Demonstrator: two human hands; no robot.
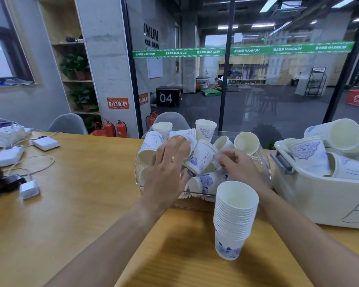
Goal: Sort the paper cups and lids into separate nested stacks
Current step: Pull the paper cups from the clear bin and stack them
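Observation:
A clear plastic bin [265,162] at the table's middle holds several loose white paper cups with blue prints. My left hand [169,164] hovers palm down over the bin's left side, its fingers spread and nearly straight, the fingertips touching a lying cup [187,134]. My right hand [237,165] is over the bin's right side, its curled fingers pinching the rim of a tilted cup [202,157]. A tall nested stack of cups [234,216] stands upright on the table just in front of the bin. No lids are visible.
A white lidded tub [319,199] with several more cups sits at the right. Chargers, power banks and cables [29,162] lie at the table's left. Grey chairs [68,124] and a glass wall stand behind the wooden table [81,214].

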